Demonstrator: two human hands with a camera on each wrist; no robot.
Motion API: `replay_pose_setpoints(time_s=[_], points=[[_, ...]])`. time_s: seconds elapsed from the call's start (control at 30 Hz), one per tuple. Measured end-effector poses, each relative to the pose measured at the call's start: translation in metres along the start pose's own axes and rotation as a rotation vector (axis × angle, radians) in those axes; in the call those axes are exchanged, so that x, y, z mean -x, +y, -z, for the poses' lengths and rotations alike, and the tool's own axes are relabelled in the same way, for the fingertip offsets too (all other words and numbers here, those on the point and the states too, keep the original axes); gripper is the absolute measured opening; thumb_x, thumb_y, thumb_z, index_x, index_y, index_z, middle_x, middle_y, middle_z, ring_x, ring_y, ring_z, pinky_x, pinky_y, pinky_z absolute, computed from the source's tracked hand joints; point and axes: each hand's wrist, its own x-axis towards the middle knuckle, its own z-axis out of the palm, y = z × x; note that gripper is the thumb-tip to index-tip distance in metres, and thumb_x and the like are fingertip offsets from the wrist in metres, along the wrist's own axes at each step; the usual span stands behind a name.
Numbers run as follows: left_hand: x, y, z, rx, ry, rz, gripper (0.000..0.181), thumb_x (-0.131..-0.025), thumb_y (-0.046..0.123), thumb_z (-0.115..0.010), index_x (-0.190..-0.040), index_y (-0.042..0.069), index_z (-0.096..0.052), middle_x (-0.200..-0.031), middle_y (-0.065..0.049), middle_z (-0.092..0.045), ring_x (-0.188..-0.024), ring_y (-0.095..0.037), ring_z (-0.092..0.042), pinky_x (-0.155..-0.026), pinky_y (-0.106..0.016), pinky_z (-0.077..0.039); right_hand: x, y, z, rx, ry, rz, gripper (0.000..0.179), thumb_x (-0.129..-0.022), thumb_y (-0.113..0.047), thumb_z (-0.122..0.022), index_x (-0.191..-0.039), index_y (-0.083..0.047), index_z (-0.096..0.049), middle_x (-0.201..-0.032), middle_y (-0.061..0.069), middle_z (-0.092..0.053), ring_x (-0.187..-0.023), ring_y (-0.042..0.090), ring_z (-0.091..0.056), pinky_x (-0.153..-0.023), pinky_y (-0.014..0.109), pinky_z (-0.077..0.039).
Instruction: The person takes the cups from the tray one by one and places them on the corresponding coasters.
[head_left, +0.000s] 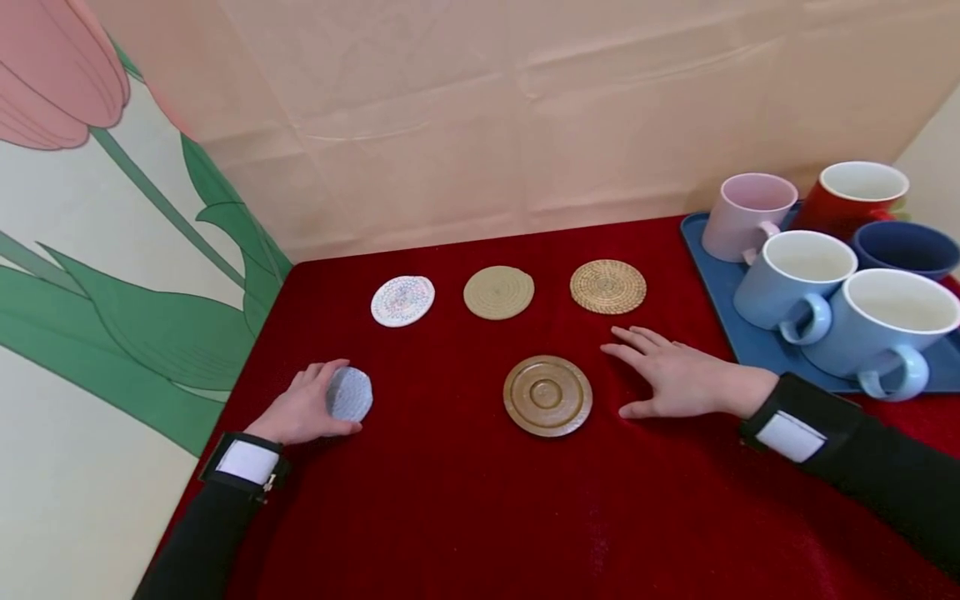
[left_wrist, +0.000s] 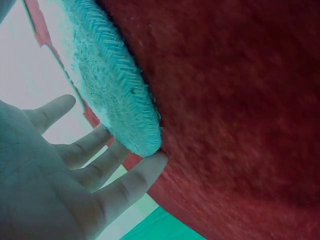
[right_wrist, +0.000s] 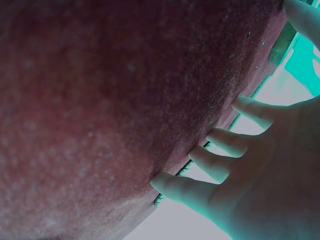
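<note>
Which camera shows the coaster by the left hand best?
The left wrist view: the coaster is close up there, so its woven edge shows clearly, though part runs out of the picture. The head view shows it small, with the left hand at its edge. I can't spot it in the right wrist view.

From above the near side, the head view looks forward and down over the red cloth-covered bench. The close left wrist view shares its round grey-blue woven coaster and left grip; the dim right wrist view seemingly skims the bench past the right grip.
</note>
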Motion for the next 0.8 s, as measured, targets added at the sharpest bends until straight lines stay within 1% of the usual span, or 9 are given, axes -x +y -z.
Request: replay_pose_setpoints(time_s=[0.23, 0.4, 0.67, 0.8], points=[[-0.007, 0.008, -0.006, 0.003, 0.012, -0.028, 0.091, -0.071, 0.04, -0.083, -0.143, 0.009, -0.038, -0.132, -0.024, -0.042, -0.112, -0.039, -0.044, -0.074, -0.053, -0.05, 0.001, 0.0, 0.0, -0.002, 0.001, 0.003, 0.091, -0.08, -0.059, -0.07, -0.148, -0.008, -0.038, -0.155, 0.023, -0.023, -0.138, 0.049, -0.017, -0.099, 0.07, -0.026], [-0.011, 0.015, -0.007, 0.003, 0.017, -0.051, 0.092, -0.07, 0.042, -0.084, -0.143, 0.009, -0.038, -0.132, -0.023, -0.043, -0.111, -0.038, -0.044, -0.073, -0.052, -0.05, 0.001, -0.001, 0.0, 0.0, 0.003, 0.003, 0.091, -0.08, -0.059, -0.07, -0.149, -0.009, -0.037, -0.155, 0.023, -0.023, -0.138, 0.048, -0.016, -0.098, 0.071, -0.025], [-0.017, 0.023, -0.008, 0.005, -0.003, -0.066, 0.091, -0.072, 0.042, -0.083, -0.144, 0.01, -0.038, -0.134, -0.022, -0.041, -0.113, -0.037, -0.044, -0.076, -0.051, -0.05, 0.001, -0.001, -0.001, 0.011, 0.013, 0.006, 0.09, -0.08, -0.057, -0.071, -0.148, -0.008, -0.038, -0.154, 0.023, -0.024, -0.138, 0.048, -0.017, -0.098, 0.072, -0.026], [-0.02, 0.028, -0.008, 0.01, -0.011, -0.074, 0.09, -0.072, 0.042, -0.083, -0.144, 0.01, -0.038, -0.134, -0.021, -0.041, -0.111, -0.035, -0.043, -0.075, -0.05, -0.05, 0.0, 0.0, -0.001, 0.014, 0.01, 0.006, 0.091, -0.08, -0.058, -0.07, -0.148, -0.008, -0.038, -0.154, 0.023, -0.023, -0.138, 0.048, -0.016, -0.098, 0.071, -0.025]])
